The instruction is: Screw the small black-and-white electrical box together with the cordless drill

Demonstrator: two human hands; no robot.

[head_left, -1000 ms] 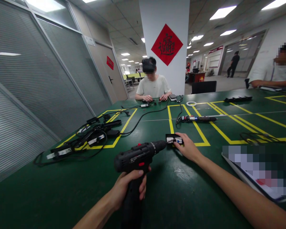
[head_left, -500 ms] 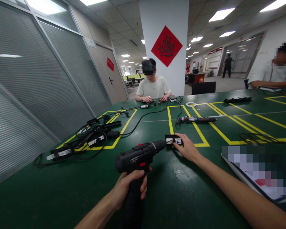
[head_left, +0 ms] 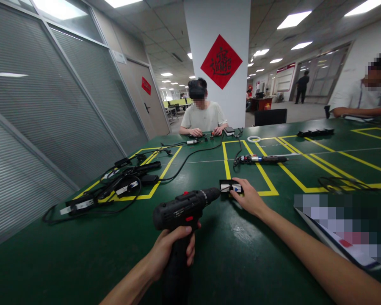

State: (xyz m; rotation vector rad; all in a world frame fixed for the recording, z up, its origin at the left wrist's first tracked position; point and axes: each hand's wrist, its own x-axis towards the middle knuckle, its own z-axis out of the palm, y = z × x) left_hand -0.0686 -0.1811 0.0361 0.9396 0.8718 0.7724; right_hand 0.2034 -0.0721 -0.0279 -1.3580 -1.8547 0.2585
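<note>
My left hand [head_left: 174,245] is wrapped round the handle of a black cordless drill [head_left: 180,207] with red buttons. The drill points to the right and slightly away from me. Its chuck end is right beside a small black box-shaped part [head_left: 222,187] with white and blue bits inside. My right hand [head_left: 249,197] grips that part from its right side, thumb in front and fingers over the top. Whether the bit touches the part I cannot tell.
Black devices with cables [head_left: 120,184] lie at the left inside yellow tape. Beyond my right hand rests a pen-like electric tool [head_left: 263,159]. A white tape ring [head_left: 254,139] lies farther back. A blurred-out booklet [head_left: 339,233] is at the right. A person [head_left: 203,114] sits opposite.
Both hands, the drill and the small part keep their places. The view has shifted very slightly.
</note>
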